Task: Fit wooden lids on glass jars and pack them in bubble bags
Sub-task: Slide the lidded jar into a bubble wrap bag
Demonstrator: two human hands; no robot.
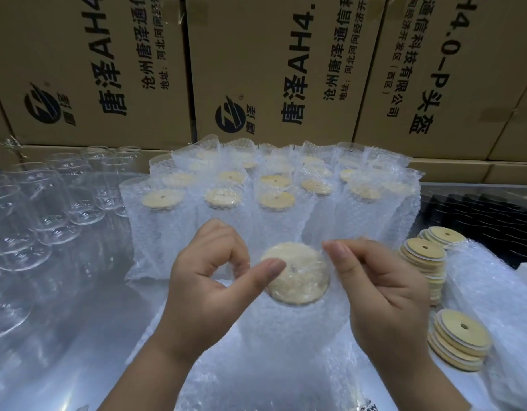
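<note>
A glass jar with a round wooden lid (pixel 298 274) stands inside a clear bubble bag (pixel 289 324) in front of me. My left hand (pixel 209 280) pinches the bag's mouth on the left, thumb lying across the lid's edge. My right hand (pixel 378 286) pinches the bag's mouth on the right side. Behind stand several packed jars in bubble bags (pixel 274 188). Several bare glass jars (pixel 49 203) wait at the left. Stacks of loose wooden lids (pixel 460 339) lie at the right.
Large printed cardboard boxes (pixel 271 63) wall off the back. A pile of flat bubble bags (pixel 493 292) lies under and beside the lid stacks. A black tray (pixel 493 215) sits at the far right. The shiny tabletop (pixel 78 336) stretches to the left.
</note>
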